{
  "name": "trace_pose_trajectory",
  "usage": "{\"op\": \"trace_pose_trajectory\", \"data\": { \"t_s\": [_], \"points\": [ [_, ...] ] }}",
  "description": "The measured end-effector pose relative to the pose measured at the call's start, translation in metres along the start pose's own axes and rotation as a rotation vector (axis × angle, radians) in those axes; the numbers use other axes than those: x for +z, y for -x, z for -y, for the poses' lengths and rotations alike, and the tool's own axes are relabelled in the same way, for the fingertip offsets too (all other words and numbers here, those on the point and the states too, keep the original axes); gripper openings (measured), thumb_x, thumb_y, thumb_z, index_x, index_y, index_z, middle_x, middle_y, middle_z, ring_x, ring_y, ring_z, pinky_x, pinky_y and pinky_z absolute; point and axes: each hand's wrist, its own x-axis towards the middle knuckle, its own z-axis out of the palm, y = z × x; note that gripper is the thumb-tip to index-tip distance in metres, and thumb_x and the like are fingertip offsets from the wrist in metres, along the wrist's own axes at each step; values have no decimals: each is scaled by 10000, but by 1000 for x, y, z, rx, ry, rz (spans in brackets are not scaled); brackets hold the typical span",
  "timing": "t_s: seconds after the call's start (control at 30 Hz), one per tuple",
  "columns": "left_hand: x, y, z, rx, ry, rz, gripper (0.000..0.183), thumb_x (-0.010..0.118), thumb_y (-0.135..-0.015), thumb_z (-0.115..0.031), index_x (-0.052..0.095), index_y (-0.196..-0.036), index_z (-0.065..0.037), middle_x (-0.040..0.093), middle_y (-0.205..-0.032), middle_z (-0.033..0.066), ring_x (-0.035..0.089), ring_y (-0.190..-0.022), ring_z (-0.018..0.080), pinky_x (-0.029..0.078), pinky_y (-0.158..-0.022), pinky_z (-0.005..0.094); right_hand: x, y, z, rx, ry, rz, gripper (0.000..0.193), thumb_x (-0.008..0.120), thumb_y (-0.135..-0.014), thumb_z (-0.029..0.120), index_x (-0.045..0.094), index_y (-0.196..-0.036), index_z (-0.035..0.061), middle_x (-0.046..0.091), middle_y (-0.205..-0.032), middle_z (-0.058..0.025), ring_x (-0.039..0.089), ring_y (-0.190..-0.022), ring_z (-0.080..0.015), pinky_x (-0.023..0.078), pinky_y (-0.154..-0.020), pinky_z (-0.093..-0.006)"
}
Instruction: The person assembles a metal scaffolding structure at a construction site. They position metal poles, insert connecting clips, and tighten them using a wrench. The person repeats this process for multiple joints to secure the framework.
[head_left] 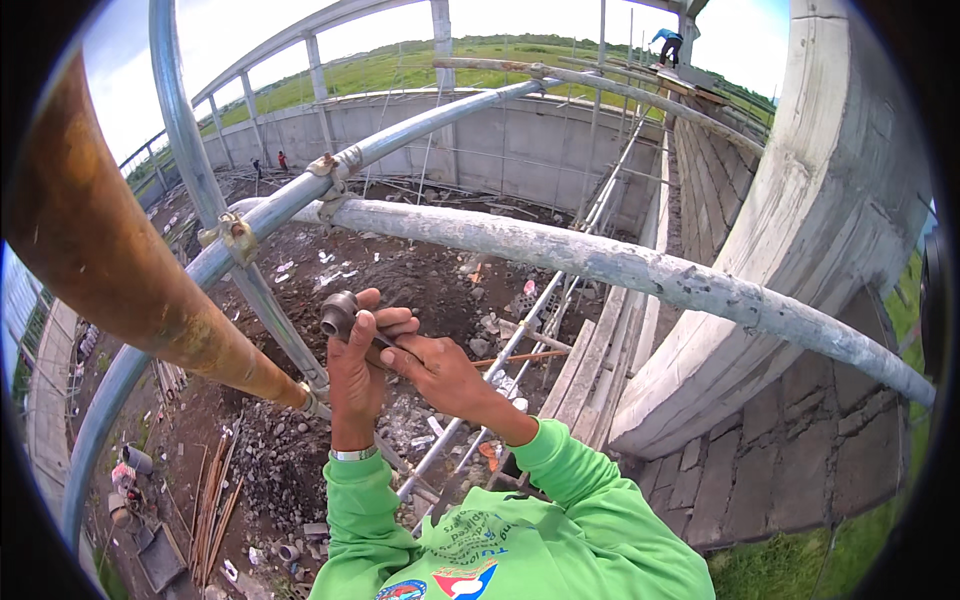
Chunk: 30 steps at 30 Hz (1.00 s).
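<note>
In front of my chest, both hands hold a dark metal socket wrench [341, 313], its hollow round head pointing up and to the left. My left hand [360, 365] grips it just below the head, with the thumb raised beside it and a metal band at the wrist. My right hand [445, 378] closes around the handle end, which its fingers mostly hide. A little beyond my hands runs a whitish, paint-spattered pipe [560, 245]. It meets a galvanized pipe [400, 130] near a rusty clamp [333, 175]; another clamp [232, 238] sits farther left.
A thick rusty pipe [140, 250] slants close on the left. On the right rise a concrete column [760, 200] and a block wall [790, 450]. Planks [590, 370] lie below, over rubble-strewn ground [290, 440]. A person [668, 45] stands far off on the wall.
</note>
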Motion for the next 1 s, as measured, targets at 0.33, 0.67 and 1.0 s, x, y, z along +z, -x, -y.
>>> {"op": "trace_pose_trajectory", "data": {
  "t_s": [0.33, 0.67, 1.0],
  "points": [
    [5, -37, 2, -10, 137, 299, 674, 552, -1137, -464, 366, -1587, 2, 521, -1580, 233, 613, -1337, 289, 531, -1117, 451, -59, 17, 34, -165, -61, -342, 364, 633, -1080, 336, 672, -1019, -20, 668, -851, -221, 650, -753, -369, 478, -705, -494],
    [56, -23, 20, -136, 209, 557, 605, 511, -1159, -407, 406, -1569, 27, 679, -1390, 194, 636, -1349, 318, 505, -1165, 477, -48, 47, 22, -96, 171, -372, 452, 607, -1096, 318, 642, -1441, 29, 751, -1107, -263, 756, -1085, -391, 563, -919, -493],
    [40, 26, 49, -325, 130, 342, 527, 634, -1115, -353, 518, -1458, 30, 745, -1098, 189, 750, -1143, 323, 657, -953, 451, 13, 92, -21, 129, -536, -403, 524, 623, -1115, 261, 534, -1590, 57, 625, -853, -13, 497, -682, -69, 436, -624, -282]
  ]
}}
